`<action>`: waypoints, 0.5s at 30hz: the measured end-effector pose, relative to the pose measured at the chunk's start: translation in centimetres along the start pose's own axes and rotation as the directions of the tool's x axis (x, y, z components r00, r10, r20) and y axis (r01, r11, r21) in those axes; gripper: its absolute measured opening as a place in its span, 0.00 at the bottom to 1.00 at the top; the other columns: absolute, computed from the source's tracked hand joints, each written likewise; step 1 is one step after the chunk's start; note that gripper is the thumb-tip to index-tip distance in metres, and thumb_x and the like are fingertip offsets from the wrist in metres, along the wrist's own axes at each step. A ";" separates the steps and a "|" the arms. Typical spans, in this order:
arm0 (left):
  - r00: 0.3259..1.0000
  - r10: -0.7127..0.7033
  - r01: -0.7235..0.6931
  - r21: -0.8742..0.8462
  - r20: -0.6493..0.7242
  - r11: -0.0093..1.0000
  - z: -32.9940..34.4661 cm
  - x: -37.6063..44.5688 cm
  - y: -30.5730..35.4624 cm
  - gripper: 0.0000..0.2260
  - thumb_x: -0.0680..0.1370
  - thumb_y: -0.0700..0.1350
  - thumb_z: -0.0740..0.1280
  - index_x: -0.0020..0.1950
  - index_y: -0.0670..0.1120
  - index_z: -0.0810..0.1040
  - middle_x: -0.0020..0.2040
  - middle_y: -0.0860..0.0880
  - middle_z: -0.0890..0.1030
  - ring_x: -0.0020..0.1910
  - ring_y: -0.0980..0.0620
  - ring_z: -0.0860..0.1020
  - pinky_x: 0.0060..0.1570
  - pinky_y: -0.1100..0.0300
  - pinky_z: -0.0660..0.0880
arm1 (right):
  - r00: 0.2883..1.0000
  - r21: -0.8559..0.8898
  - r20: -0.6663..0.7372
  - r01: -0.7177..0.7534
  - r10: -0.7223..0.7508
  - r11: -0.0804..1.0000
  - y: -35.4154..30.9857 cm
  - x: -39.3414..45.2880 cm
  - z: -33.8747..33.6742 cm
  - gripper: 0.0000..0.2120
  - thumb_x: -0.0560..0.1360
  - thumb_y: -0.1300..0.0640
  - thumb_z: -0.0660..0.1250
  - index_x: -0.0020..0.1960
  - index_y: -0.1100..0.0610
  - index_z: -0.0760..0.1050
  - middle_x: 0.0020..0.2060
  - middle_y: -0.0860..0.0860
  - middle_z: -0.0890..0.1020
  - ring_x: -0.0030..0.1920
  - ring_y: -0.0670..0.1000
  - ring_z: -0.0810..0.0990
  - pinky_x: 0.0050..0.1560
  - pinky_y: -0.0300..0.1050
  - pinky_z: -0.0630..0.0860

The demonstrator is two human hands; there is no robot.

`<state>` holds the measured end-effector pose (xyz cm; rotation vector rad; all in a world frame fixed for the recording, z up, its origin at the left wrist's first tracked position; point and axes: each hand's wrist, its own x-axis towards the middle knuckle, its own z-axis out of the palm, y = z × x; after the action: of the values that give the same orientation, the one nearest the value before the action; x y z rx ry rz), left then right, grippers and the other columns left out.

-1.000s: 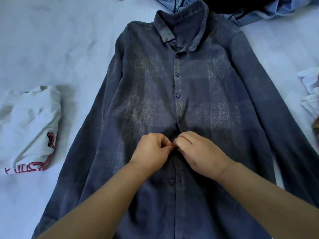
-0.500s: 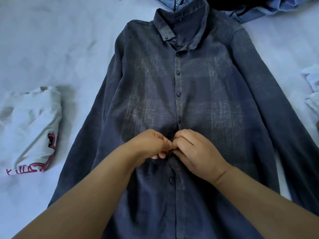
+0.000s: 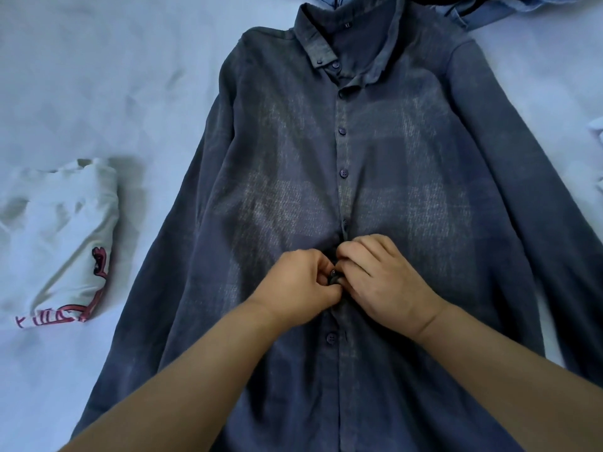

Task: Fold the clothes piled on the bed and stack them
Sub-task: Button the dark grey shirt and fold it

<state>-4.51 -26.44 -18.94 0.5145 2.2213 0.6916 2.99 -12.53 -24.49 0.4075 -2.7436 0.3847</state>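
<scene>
Well left of the pinching hands, a folded white T-shirt [image 3: 58,236] with red print lies on the bed [image 3: 98,76]. The left hand [image 3: 297,282] and right hand [image 3: 385,282] meet at the placket, both pinching a button [image 3: 333,273] of the dark blue shirt [image 3: 408,177] spread flat. Beyond them, upper right, blue garments [image 3: 489,8] lie heaped.

Soft, even bluish daylight, no glare; folded white shirt [image 3: 58,236] throws a faint shadow to its right onto the bed sheet [image 3: 130,93], focus sharp beside it, mild wide-angle stretch toward frame edges.
</scene>
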 end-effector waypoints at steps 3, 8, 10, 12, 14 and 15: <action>0.995 0.079 -0.069 0.151 -0.066 0.986 0.3 0.2 0.0 0.04 0.72 0.45 0.68 0.42 0.44 0.77 0.37 0.50 0.79 0.40 0.52 0.77 0.42 0.61 0.73 | 1.000 -0.006 0.008 0.026 -0.026 1.000 0.2 0.2 0.4 0.12 0.77 0.60 0.58 0.42 0.63 0.78 0.47 0.57 0.80 0.50 0.54 0.71 0.55 0.49 0.68; 0.984 0.015 -0.014 0.003 -0.177 1.000 1.1 0.2 -0.5 0.03 0.71 0.43 0.69 0.43 0.47 0.81 0.34 0.53 0.80 0.37 0.53 0.78 0.42 0.63 0.74 | 0.996 0.085 0.088 -0.005 -0.002 0.996 0.6 0.2 0.2 0.11 0.76 0.60 0.59 0.44 0.64 0.78 0.49 0.57 0.78 0.50 0.54 0.71 0.54 0.46 0.68; 0.977 -0.005 -0.003 -0.037 -0.215 0.999 1.5 0.2 -0.8 0.04 0.70 0.42 0.69 0.44 0.47 0.82 0.34 0.54 0.80 0.35 0.55 0.77 0.42 0.65 0.74 | 0.993 0.130 0.114 -0.021 0.006 0.991 0.8 0.1 0.0 0.09 0.75 0.62 0.60 0.45 0.63 0.78 0.49 0.56 0.78 0.50 0.53 0.71 0.53 0.45 0.69; 0.971 -0.026 0.001 -0.103 -0.238 0.995 1.6 0.2 -0.9 0.04 0.70 0.40 0.69 0.42 0.47 0.83 0.32 0.53 0.80 0.32 0.58 0.75 0.39 0.66 0.73 | 0.992 0.183 0.121 -0.053 0.031 0.982 0.8 0.0 -0.1 0.09 0.75 0.62 0.60 0.45 0.62 0.78 0.48 0.54 0.77 0.49 0.52 0.71 0.52 0.46 0.70; 0.976 -0.035 -0.005 -0.184 -0.216 0.983 1.5 0.3 -1.1 0.06 0.69 0.37 0.70 0.38 0.48 0.82 0.32 0.52 0.81 0.30 0.59 0.74 0.36 0.68 0.73 | 0.990 0.264 0.117 -0.107 0.079 0.958 0.9 0.0 -0.1 0.09 0.75 0.61 0.61 0.45 0.62 0.78 0.48 0.54 0.77 0.48 0.52 0.72 0.50 0.46 0.71; 0.980 -0.034 -0.008 -0.210 -0.195 0.978 1.4 0.3 -1.2 0.08 0.69 0.36 0.70 0.36 0.50 0.82 0.32 0.53 0.80 0.30 0.60 0.74 0.35 0.69 0.73 | 0.988 0.306 0.111 -0.134 0.105 0.943 1.0 -0.1 -0.1 0.08 0.75 0.61 0.61 0.45 0.62 0.78 0.47 0.54 0.76 0.47 0.52 0.72 0.49 0.47 0.72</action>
<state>-3.89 -26.79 -20.66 0.3360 2.2962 0.9955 2.76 -11.53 -24.59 0.3437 -2.8099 0.8604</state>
